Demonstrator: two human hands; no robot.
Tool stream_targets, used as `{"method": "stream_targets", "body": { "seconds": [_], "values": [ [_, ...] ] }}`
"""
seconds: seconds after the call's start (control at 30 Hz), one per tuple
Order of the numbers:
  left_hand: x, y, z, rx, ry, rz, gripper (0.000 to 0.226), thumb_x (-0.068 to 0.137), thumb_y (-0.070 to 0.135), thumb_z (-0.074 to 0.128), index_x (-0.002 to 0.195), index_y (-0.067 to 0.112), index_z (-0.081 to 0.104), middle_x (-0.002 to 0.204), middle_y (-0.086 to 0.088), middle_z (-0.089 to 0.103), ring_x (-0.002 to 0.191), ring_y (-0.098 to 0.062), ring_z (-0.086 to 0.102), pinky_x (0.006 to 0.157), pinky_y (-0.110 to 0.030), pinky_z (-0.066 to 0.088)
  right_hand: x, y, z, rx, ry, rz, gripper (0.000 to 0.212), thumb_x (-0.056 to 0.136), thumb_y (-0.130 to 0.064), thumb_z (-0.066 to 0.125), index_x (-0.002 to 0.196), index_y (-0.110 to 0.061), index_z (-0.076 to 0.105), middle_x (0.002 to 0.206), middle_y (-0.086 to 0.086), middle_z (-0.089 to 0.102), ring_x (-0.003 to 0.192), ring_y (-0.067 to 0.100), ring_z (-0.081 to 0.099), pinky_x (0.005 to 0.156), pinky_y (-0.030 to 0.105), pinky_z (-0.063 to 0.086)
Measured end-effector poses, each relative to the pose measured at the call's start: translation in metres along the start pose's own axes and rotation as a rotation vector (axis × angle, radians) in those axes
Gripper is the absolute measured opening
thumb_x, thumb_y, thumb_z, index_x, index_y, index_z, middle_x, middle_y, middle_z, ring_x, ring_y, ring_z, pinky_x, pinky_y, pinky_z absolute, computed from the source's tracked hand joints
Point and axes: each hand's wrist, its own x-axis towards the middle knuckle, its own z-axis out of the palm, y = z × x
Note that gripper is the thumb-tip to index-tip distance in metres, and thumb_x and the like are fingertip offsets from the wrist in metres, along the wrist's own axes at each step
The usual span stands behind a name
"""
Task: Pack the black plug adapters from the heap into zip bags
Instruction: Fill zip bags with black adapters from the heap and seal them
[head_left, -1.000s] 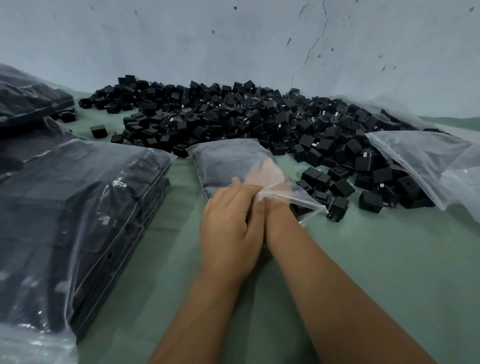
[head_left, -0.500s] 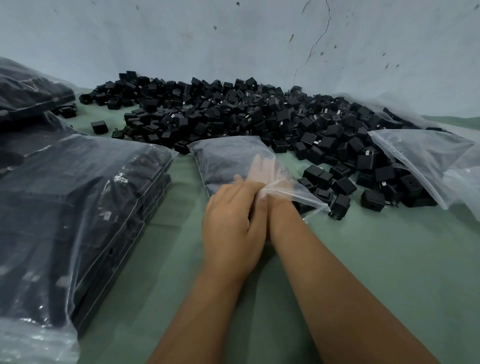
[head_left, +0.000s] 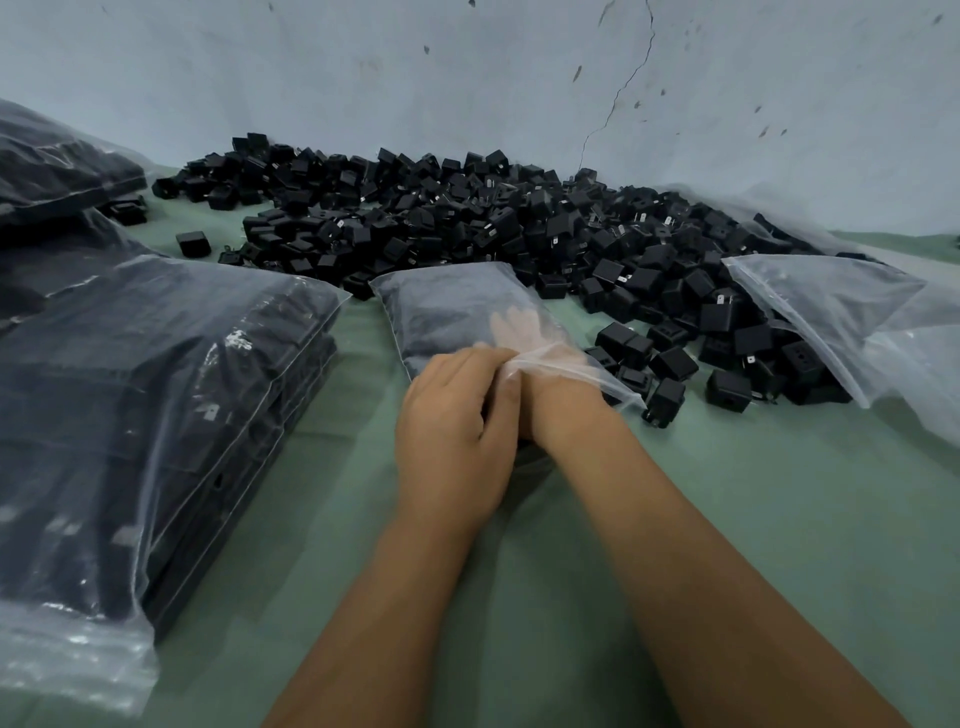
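While little has changed since a second ago, the zip bag (head_left: 452, 306) being filled sits a touch lower in view and both hands hold the same pose at its mouth. At far left, filled bags (head_left: 150, 410) of dark adapters lie stacked on the green table (head_left: 779, 519), with another filled bag (head_left: 57, 166) behind them near the wall (head_left: 467, 67); these have not shifted. Just right of that stack, the left hand (head_left: 454, 431) lies palm down, its fingers curled over the near edge of the bag's mouth and pinching the clear plastic. The bag itself lies flat in the middle of the table, its far end touching the heap, its body looking grey and packed with dark contents. The right hand (head_left: 540, 364) is pushed inside the bag, its fingers seen through the film as a pale blur, roughly straight; whether they hold an adapter cannot be told. Behind and to the right, the heap of black plug adapters (head_left: 519, 223) spreads along the wall, small square blocks, some showing metal prongs or socket holes, with loose ones scattered just right of the bag's mouth. At far right, clear bags (head_left: 852, 312) lie partly over the heap's edge.
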Motion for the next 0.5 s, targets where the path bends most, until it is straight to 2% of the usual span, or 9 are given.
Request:
{"method": "stream_targets", "body": {
  "seconds": [0.07,0.13,0.23,0.3,0.4,0.43,0.5],
  "values": [
    [0.0,0.001,0.0,-0.014,0.006,-0.023,0.022,0.094,0.02,0.051,0.092,0.011,0.071,0.082,0.011,0.059,0.08,-0.008,0.049,0.073,-0.026,0.04,-0.014,0.005,0.005,0.137,0.113,-0.017,0.017,0.097,-0.019,0.036,0.086,-0.015,0.05,0.083,-0.005,0.048,0.094,0.016,0.051,0.079,0.024,0.032],
    [0.0,0.002,0.0,-0.034,0.0,-0.042,0.023,0.095,0.022,0.049,0.092,0.013,0.07,0.081,0.013,0.058,0.079,-0.007,0.05,0.072,-0.025,0.04,-0.039,0.01,0.013,0.222,0.293,-0.061,0.018,0.094,-0.021,0.041,0.099,-0.018,0.058,0.094,-0.003,0.06,0.092,0.019,0.059,0.072,0.025,0.041],
    [0.001,0.002,-0.002,-0.044,-0.028,-0.081,0.027,0.096,0.028,0.046,0.095,0.017,0.071,0.082,0.015,0.06,0.082,-0.012,0.055,0.073,-0.03,0.044,-0.062,0.021,0.025,0.224,0.656,-0.15,0.024,0.09,-0.019,0.045,0.093,-0.013,0.068,0.088,0.001,0.067,0.08,0.02,0.061,0.069,0.031,0.049],
    [0.001,0.001,-0.002,-0.039,-0.043,-0.129,0.029,0.095,0.032,0.045,0.097,0.019,0.071,0.085,0.012,0.063,0.085,-0.016,0.058,0.076,-0.037,0.047,-0.076,0.033,0.028,0.176,0.838,-0.084,0.026,0.086,-0.018,0.046,0.092,-0.011,0.07,0.085,0.002,0.065,0.077,0.021,0.059,0.06,0.026,0.045],
    [-0.001,-0.001,-0.004,-0.099,-0.049,-0.221,0.026,0.094,0.034,0.048,0.095,0.023,0.072,0.084,0.019,0.063,0.091,-0.015,0.06,0.083,-0.041,0.05,-0.087,0.058,0.034,0.342,0.898,0.218,0.037,0.083,-0.016,0.044,0.114,-0.016,0.063,0.103,0.003,0.058,0.093,0.02,0.052,0.062,0.027,0.042],
    [-0.001,-0.002,-0.004,-0.118,-0.053,-0.242,0.026,0.093,0.035,0.049,0.093,0.024,0.072,0.084,0.02,0.064,0.091,-0.015,0.061,0.084,-0.041,0.051,-0.087,0.067,0.038,0.38,0.851,0.323,0.042,0.083,-0.013,0.046,0.123,-0.019,0.059,0.111,0.004,0.054,0.101,0.021,0.049,0.068,0.03,0.045],
    [-0.002,-0.003,-0.005,-0.138,-0.064,-0.264,0.026,0.092,0.037,0.048,0.09,0.025,0.072,0.084,0.017,0.067,0.09,-0.014,0.061,0.084,-0.042,0.051,-0.085,0.082,0.045,0.438,0.666,0.501,0.053,0.085,-0.011,0.051,0.135,-0.028,0.048,0.126,0.003,0.047,0.114,0.022,0.041,0.09,0.035,0.043]
  ]
}}
